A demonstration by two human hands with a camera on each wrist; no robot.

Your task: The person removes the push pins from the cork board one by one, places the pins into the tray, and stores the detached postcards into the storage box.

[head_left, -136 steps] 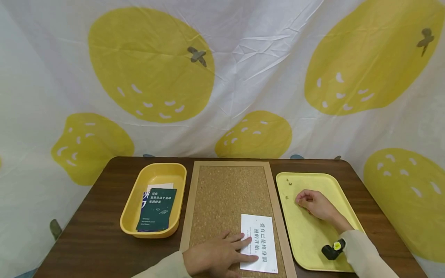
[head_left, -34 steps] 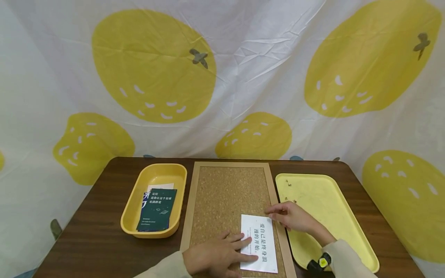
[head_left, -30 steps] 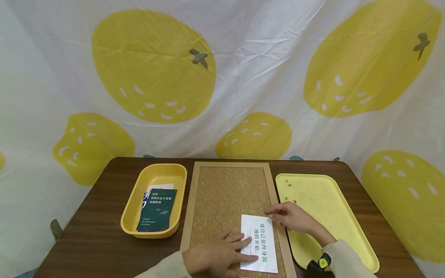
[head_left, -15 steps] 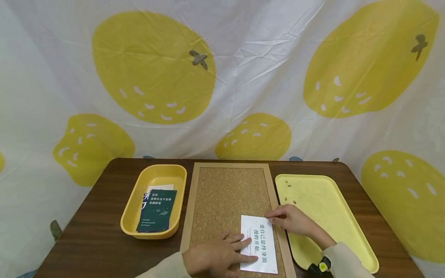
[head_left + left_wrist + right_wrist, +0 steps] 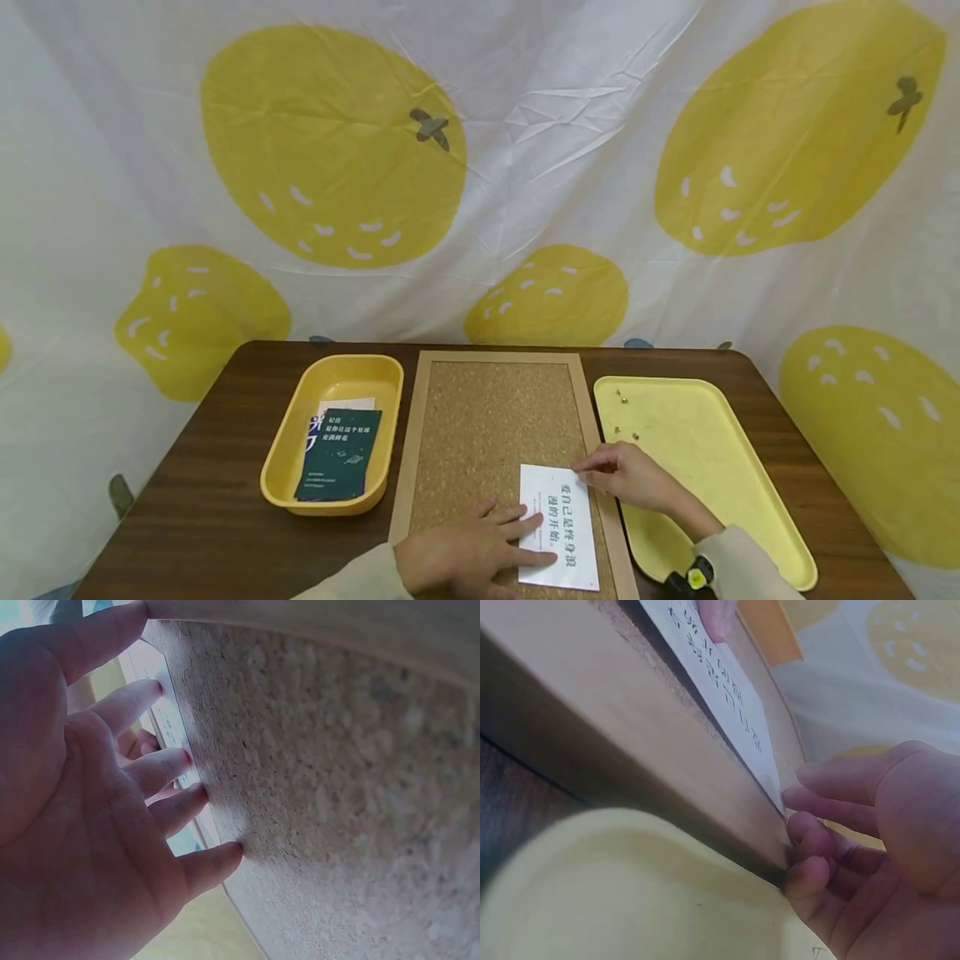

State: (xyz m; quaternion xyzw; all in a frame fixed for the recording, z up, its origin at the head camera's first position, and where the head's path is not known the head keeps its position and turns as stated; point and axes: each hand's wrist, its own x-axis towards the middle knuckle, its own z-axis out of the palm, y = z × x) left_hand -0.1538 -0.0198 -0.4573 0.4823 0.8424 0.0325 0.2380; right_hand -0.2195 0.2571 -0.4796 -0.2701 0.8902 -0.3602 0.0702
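A white card [image 5: 558, 542] with printed characters lies on the cork board [image 5: 495, 417], near its lower right side. My left hand [image 5: 472, 550] rests with spread fingers across the card's left part; in the left wrist view its fingertips [image 5: 231, 851] touch the surface. At the card's upper right corner, my right hand [image 5: 633, 477] pinches what appears to be a thumbtack between thumb and forefinger, the fingertips hiding it. The right wrist view has these fingertips [image 5: 799, 796] close against the card's corner, with the other fingers curled at the frame's edge.
Right of the board is a pale yellow tray [image 5: 720, 467] holding several small brass thumbtacks [image 5: 636, 437]. On the left, a yellow basin [image 5: 273, 467] holds a dark green card [image 5: 341, 454] and other cards. A lemon-print cloth [image 5: 510, 167] hangs behind the brown table [image 5: 187, 500].
From over the tray, where its fingertips were together, my right hand has moved left to the card's upper right corner. It has stayed there over the last second. The left hand keeps its place.
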